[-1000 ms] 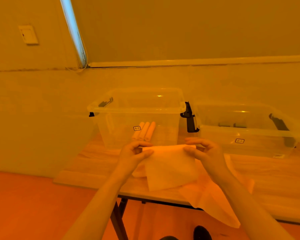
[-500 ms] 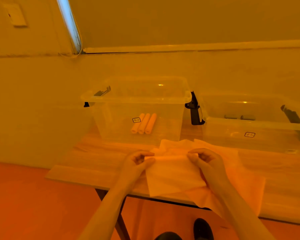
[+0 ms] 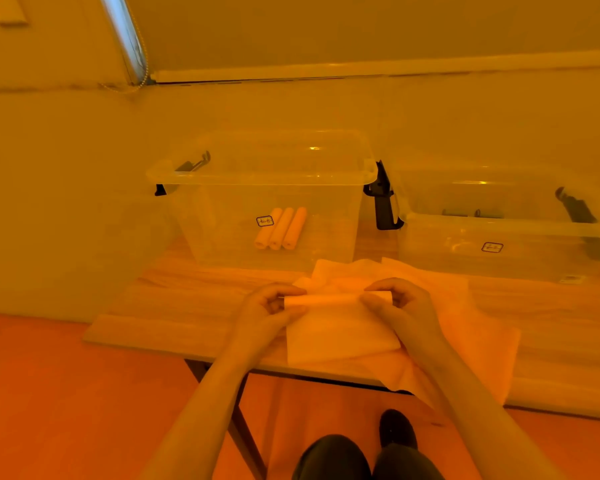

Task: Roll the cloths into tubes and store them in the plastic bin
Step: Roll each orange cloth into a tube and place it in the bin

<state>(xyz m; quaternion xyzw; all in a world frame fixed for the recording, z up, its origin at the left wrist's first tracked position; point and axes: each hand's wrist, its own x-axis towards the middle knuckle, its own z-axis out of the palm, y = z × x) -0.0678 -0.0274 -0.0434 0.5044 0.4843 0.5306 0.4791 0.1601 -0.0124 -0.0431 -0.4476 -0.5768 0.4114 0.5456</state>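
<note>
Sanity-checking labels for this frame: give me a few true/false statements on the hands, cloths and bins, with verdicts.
1. Both hands pinch the far edge of one cloth, left hand at its left end and right hand at its right. True.
2. That cloth is already rolled into a full tube. False: only its far edge is curled over; the rest lies flat.
3. Three rolled cloths lie side by side in the left bin. True.
4. The right bin holds orange rolls too. False: only dark items show in it.
5. More cloths lie under the one being rolled. True.
</note>
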